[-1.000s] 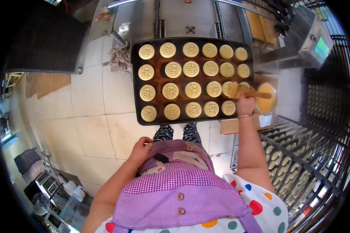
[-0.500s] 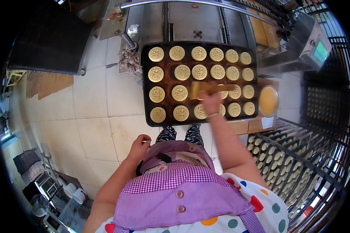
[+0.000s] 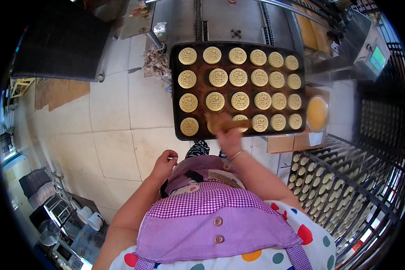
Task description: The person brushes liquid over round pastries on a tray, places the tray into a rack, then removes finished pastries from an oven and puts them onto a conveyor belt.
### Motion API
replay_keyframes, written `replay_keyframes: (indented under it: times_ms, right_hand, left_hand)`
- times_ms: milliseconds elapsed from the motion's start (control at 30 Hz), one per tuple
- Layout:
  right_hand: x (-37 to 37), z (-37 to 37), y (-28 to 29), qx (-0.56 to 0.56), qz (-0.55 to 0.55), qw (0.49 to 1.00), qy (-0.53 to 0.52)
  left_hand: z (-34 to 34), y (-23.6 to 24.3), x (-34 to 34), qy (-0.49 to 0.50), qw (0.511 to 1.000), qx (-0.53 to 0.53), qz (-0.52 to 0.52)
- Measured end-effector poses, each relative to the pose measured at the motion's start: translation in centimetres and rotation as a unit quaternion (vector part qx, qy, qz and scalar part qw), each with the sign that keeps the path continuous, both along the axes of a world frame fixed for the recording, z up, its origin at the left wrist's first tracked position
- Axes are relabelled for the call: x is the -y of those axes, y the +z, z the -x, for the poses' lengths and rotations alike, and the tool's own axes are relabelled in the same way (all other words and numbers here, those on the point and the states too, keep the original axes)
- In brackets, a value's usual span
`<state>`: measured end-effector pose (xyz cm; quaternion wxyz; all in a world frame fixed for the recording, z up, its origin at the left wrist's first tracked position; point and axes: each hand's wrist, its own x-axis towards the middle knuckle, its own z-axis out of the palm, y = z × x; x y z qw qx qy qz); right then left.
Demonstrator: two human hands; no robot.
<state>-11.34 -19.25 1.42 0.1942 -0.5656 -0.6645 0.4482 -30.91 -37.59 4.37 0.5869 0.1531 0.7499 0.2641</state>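
A dark baking tray (image 3: 200,90) holds several rows of round, pale yellow pastries (image 3: 240,100) stamped with patterns. My right hand (image 3: 229,140) grips a flat brush (image 3: 236,123) with a wooden handle, blurred over the tray's near row and partly hiding the pastries there. To the right of the tray is a round bowl of yellow liquid (image 3: 317,112) on a cardboard-coloured surface. My left hand (image 3: 165,159) is loosely curled, with nothing visible in it, beside the purple checked apron (image 3: 216,216), below the tray's left corner.
A metal machine (image 3: 229,22) lies beyond the tray, with a screened control box (image 3: 373,49) at right. A rack of pastry trays (image 3: 337,191) stands at lower right, a black panel (image 3: 58,45) at upper left, and a metal ladder-like frame with white containers (image 3: 95,220) at lower left.
My right hand and brush have swept left across the tray and toward its near row. The tray sits further right in the view. My left hand stays curled near the apron.
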Motion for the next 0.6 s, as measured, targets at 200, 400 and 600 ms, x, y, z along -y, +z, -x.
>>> replay_keyframes:
  times_ms: [200, 400, 600]
  right_hand:
    - [-2.4, -7.5, -1.6, 0.034, -0.011, 0.996, -0.088]
    - [-9.4, -20.0, 0.5, 0.087, -0.066, 0.976, -0.189]
    - [-2.9, -8.2, 2.1, -0.055, -0.005, 0.998, -0.042]
  left_hand:
    - [-0.7, 0.5, -1.2, -0.015, 1.0, -0.006, 0.011]
    - [-0.9, -0.9, 0.1, -0.034, 0.999, -0.021, 0.008]
    - [-2.4, -0.1, -3.1, -0.04, 0.999, -0.013, -0.002]
